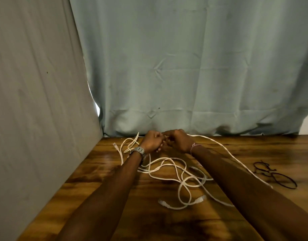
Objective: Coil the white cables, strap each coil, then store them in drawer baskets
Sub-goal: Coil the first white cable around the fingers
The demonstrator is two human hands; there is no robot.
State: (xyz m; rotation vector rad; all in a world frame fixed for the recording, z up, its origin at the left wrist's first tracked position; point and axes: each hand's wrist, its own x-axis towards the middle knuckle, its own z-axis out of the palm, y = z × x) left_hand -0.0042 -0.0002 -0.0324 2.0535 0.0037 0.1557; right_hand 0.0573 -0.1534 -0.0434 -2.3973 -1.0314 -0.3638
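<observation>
A strand of the white cables (168,173) is pinched between both hands' curled fingers (158,139); loops tangled below the fingers could be snagged into knots when pulled.

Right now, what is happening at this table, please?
A person is working on tangled white cables on a wooden table. The left hand and the right hand are close together at the far edge, fingers curled, apparently gripping a cable. Nothing is coiled yet. Dark straps lie untouched on the right.
</observation>
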